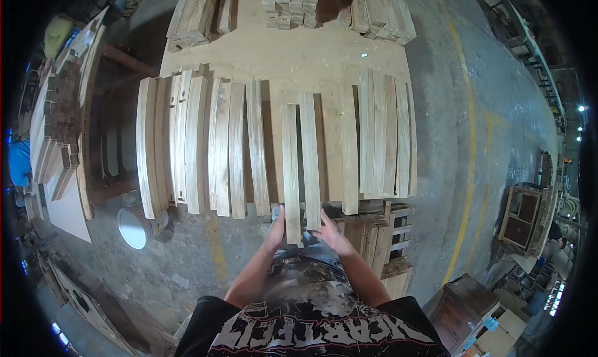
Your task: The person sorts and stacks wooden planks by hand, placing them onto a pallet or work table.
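Two pale wooden pieces lie lengthwise in front of me, their near ends sticking out past the table edge. My left hand [275,230] is at the outer side of the left wooden piece [291,170], thumb along its edge, the other fingers mostly hidden around it. My right hand [330,234] grips the near end of the right wooden piece [309,164], with its thumb on the outer side and fingertips curling underneath. A narrow gap separates the two pieces. The left one reaches closer to my body.
More wooden pieces lie in rows on the table [274,61], left [146,145] and right [380,133]. Stacks of wood [289,5] stand at its far end. A white bucket [132,227] is on the floor at left; a wooden pallet [398,232] sits below the table's right corner.
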Demonstrator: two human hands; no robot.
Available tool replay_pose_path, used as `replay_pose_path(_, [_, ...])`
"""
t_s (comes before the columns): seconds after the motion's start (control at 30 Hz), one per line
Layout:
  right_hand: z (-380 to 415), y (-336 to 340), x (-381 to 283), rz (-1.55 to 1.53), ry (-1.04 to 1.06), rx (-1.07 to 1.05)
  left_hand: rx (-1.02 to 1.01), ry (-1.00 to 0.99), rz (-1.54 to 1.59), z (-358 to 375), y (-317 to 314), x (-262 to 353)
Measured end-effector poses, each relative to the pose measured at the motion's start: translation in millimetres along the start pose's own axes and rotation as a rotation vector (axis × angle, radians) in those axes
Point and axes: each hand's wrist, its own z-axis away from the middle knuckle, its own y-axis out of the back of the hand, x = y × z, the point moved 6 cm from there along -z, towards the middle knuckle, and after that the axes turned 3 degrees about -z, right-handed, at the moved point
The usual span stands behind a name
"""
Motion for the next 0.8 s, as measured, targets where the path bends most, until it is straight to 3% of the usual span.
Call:
replay_pose_path(0.13, [7.3,-0.6,-2.1,0.021,0.030,-0.115,0.226,0.103,-0.063,13.3,28.6,8.6])
replay_pose_path(0.23, [12.9,-3.2,-7.2,0.056,0.086,-0.081,0.610,-0.112,-0.375,-6.5,45.3,9.3])
replay_pose_path(0.27, [13.9,-1.5,-7.4,0.092,0.109,-0.030,0.517,-0.119,-0.221,-4.2,29.4,10.6])
replay_pose_path(0.37, [8.0,14.9,-5.0,0.307,0.314,-0.025,0.596,-0.033,-0.708,15.0,-16.4,38.6])
replay_pose_path(0.4, [7.4,18.2,-5.2,0.399,0.403,-0.049,0.581,-0.168,-0.860,-10.4,5.5,11.1])
replay_pose_path(0.5, [0.7,23.5,-3.6,0.435,0.271,0.091,0.418,-0.035,-0.525,3.2,-20.4,18.6])
replay_pose_path(0.6, [8.6,16.2,4.4,-0.009,0.083,0.276,0.382,0.055,-0.285,-13.8,2.4,-12.9])
replay_pose_path(0.8, [2.6,16.5,-0.1,0.073,0.168,0.188,0.179,-0.001,-0.100,-6.9,-15.7,-2.3])
